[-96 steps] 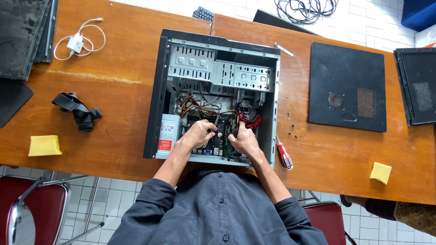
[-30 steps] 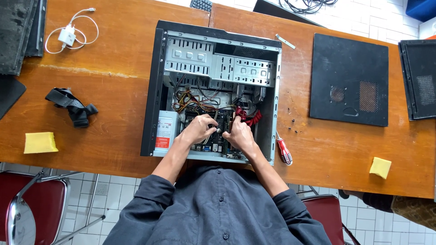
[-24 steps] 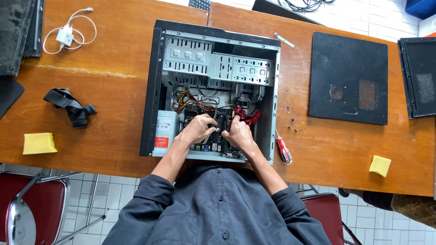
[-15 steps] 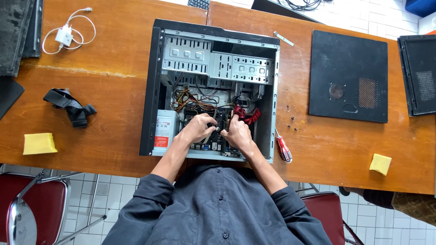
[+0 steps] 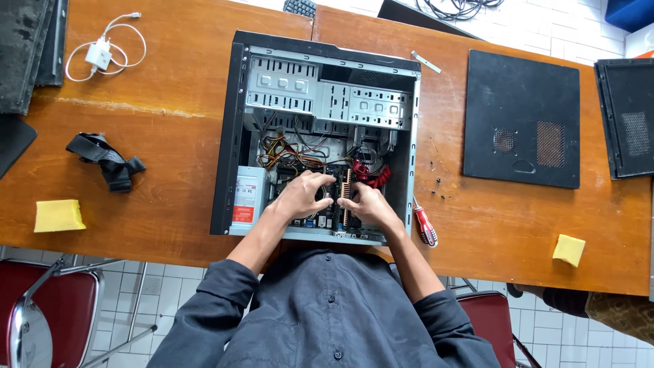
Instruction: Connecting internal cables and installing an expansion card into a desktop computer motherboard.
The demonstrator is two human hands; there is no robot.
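An open black computer case [image 5: 235, 136] lies on its side on the wooden table [image 5: 170, 129], with drive bays, coloured cables and a motherboard showing. Both my hands are inside its near end. My right hand [image 5: 371, 206] grips a narrow brown card [image 5: 345, 194] that stands on edge over the motherboard. My left hand [image 5: 302, 195] rests with curled fingers on the board just left of the card, its fingertips close to it. What lies under its fingers is hidden.
A red-handled screwdriver [image 5: 425, 228] and small loose screws [image 5: 439, 191] lie right of the case. Two black side panels [image 5: 521, 129] [image 5: 627, 116] are further right. Yellow sponges [image 5: 59, 215] [image 5: 569, 249], a black strap [image 5: 105, 160] and a white charger [image 5: 99, 54] also lie on the table. Red chairs [image 5: 48, 307] stand below.
My hands stay at the same spot in the case, drawn slightly closer together around the card than 3 seconds ago. The view has shifted a little.
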